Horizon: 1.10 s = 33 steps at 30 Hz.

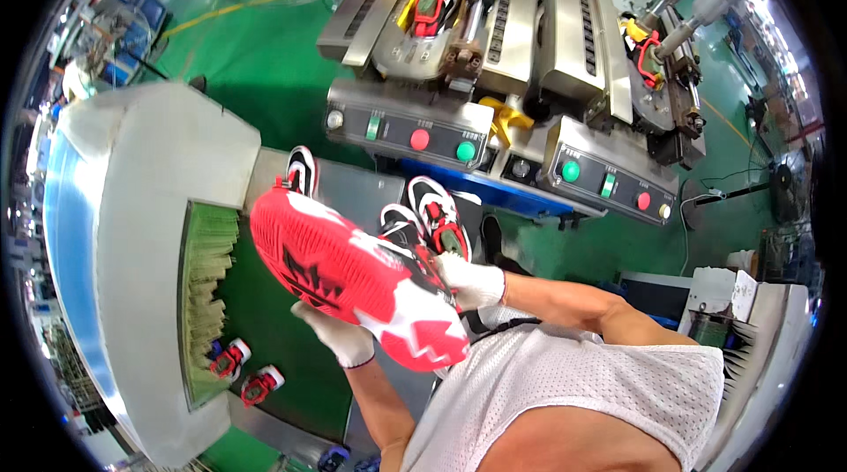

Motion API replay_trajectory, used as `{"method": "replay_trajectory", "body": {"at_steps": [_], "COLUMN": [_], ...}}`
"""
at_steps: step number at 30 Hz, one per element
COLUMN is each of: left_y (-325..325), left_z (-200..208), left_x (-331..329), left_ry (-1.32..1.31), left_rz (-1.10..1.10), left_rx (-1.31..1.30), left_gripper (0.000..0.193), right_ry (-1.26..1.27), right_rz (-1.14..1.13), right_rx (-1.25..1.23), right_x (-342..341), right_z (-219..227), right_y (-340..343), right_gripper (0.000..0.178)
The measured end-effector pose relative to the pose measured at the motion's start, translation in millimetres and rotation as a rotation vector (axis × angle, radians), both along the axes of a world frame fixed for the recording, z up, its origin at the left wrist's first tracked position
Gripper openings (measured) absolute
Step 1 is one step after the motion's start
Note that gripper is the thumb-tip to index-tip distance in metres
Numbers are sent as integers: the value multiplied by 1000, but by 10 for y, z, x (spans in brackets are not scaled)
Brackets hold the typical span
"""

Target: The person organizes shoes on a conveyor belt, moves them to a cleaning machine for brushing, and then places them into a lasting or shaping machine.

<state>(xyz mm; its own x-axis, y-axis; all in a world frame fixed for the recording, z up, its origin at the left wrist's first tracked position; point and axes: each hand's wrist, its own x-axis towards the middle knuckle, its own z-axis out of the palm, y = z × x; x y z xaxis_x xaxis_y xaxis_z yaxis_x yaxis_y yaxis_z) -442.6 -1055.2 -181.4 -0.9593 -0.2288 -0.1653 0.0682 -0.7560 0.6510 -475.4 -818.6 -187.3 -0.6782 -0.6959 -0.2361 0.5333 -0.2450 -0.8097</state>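
Observation:
A sneaker (353, 273) with a red and white patterned sole is held in front of me, its sole facing up. My right hand (472, 282), in a white glove, is closed on the shoe's dark upper beside the sole. My left hand (340, 338), also gloved, lies along the sole's lower edge with fingers stretched out. The sole partly hides those fingers, and I cannot tell whether they touch the shoe. Just beyond the held shoe, another black, white and red sneaker (438, 212) rests on a grey surface. One more shoe (303, 170) shows behind the toe end.
A two-station machine with clamped shoe parts (430, 9) and a button panel (410, 130) stands ahead. To the left is a pale cabinet (150, 163) with a bristled opening (207, 287); two small red shoes (256, 384) lie beside it. A black fan (781, 194) stands at right.

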Motion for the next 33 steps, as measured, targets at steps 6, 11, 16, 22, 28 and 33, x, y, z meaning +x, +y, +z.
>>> {"method": "replay_trajectory", "body": {"at_steps": [6, 11, 16, 22, 28, 33], "left_y": [1090, 1651, 2354, 2856, 2957, 2683], "left_z": [560, 282, 596, 227, -30, 272], "left_x": [-974, -2424, -4139, -5405, -5969, -5779], "left_ry": [103, -49, 273, 121, 76, 197], "left_rz": [-199, -408, -421, -408, -389, -331], "left_rx": [-18, -396, -1428, -1845, -2156, -1968], "left_gripper": [93, 65, 77, 101, 67, 60], "right_ry": [-367, -251, -219, -177, -266, -240], "right_rz": [-122, -319, -662, -1092, -1240, -1212], "right_rx": [-543, -410, -312, -265, -228, -123], "right_x": [-502, -1001, -1156, -767, -529, -771], "right_z": [455, 757, 662, 679, 770, 937], "right_y": [959, 1877, 2537, 2732, 2555, 2401], "right_gripper": [82, 78, 68, 84, 85, 83]}}
